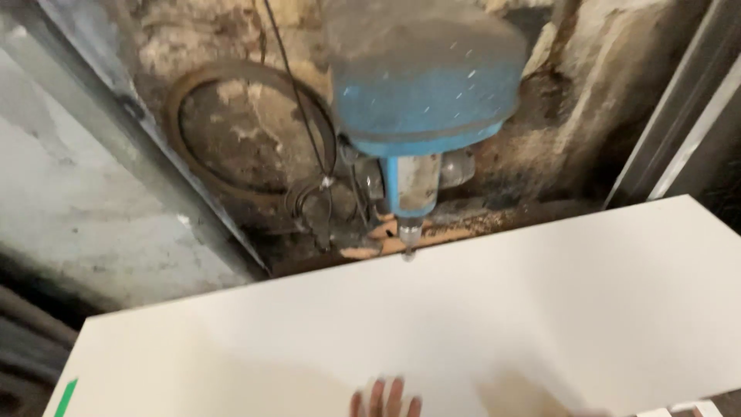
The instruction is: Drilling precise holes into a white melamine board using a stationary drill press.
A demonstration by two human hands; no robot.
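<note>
— One hand (pixel 386 398) is showing, way down at 6 o'clock. Only the fingertips (pixel 376 394) are peeking in. Which hand it is, I cannot tell.

— Is it holding something?

— No. The fingers are lying spread out and flat on the big white board (pixel 478 309). So it is open, just pressing on the board.

— Where is the board sitting?

— It is filling the whole bottom half, tilting up from 8 o'clock to 3 o'clock. A little green mark (pixel 65 398) is sitting on its corner at 8 o'clock.

— What is the blue thing?

— That is a drill machine (pixel 421 85), hanging over at 12 o'clock. Its drill tip (pixel 407 249) is pointing down right at the far edge of the board, in the middle. If it is touching, I cannot tell.

— And behind it?

— A rusty metal ring (pixel 247 131) is leaning on the dirty wall (pixel 587 100) at 10 o'clock. A blurry tan shape is showing near 5 o'clock, too fuzzy to name.
</note>
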